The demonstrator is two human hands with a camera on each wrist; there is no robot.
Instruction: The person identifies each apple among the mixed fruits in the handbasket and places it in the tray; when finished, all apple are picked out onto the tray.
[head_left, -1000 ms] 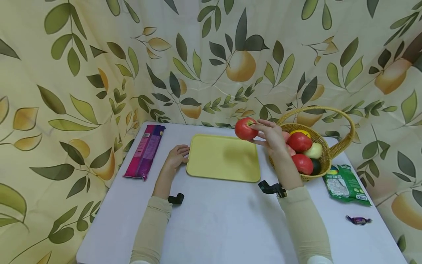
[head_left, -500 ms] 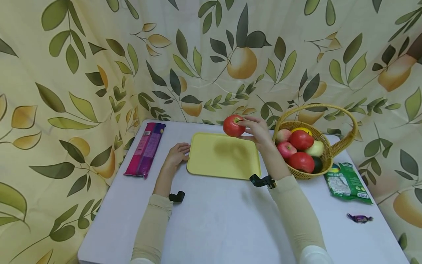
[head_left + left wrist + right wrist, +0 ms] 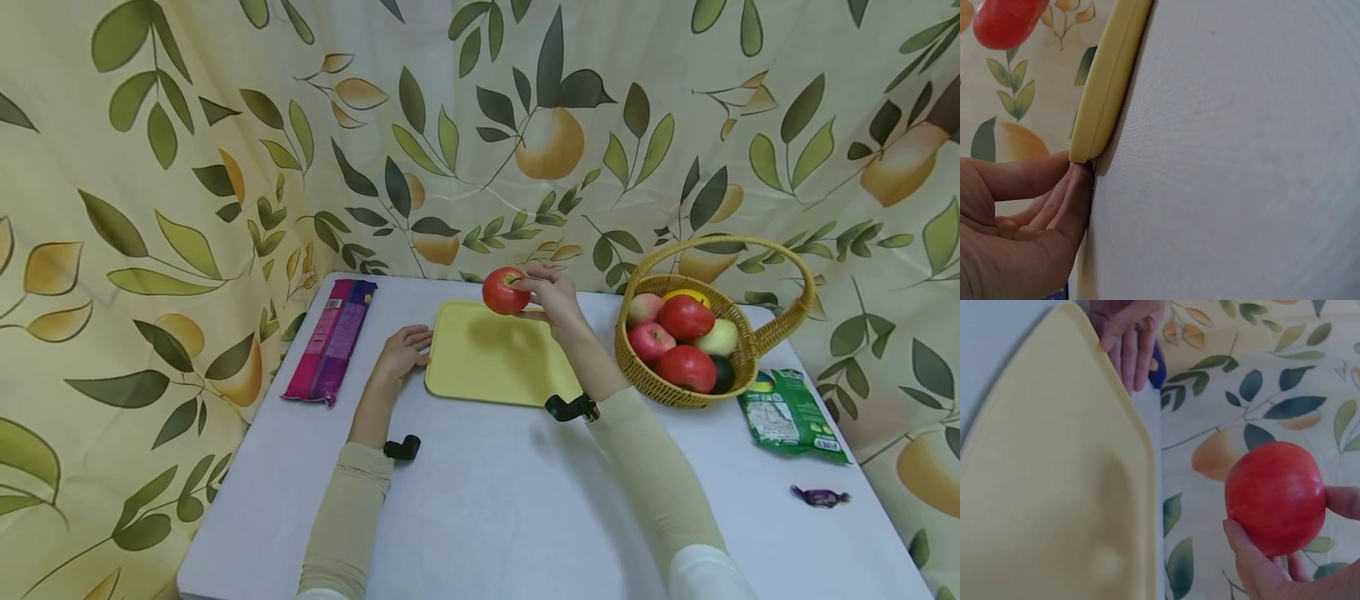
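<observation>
A red tomato point(image 3: 505, 291) is held in my right hand point(image 3: 553, 302), between thumb and fingers, above the back of the yellow tray point(image 3: 495, 358). The right wrist view shows the tomato point(image 3: 1275, 498) apart from the tray, with a fingertip and thumb on its sides. At the tray's left edge rests my left hand point(image 3: 401, 353). In the left wrist view, the thumb and fingers of my left hand point(image 3: 1029, 219) pinch the rim of the tray point(image 3: 1107, 87), which lies flat on the table.
To the right stands a wicker basket point(image 3: 678, 398) with a tall handle, holding several fruits and vegetables. Beside it lie a green packet point(image 3: 792, 417) and a small purple wrapped candy point(image 3: 821, 497). A pink and purple package point(image 3: 330, 342) lies at left. Patterned fabric hangs behind the table.
My right hand has carried the tomato leftward, away from the basket and farther over the tray. The left hand has stayed at the tray's edge.
</observation>
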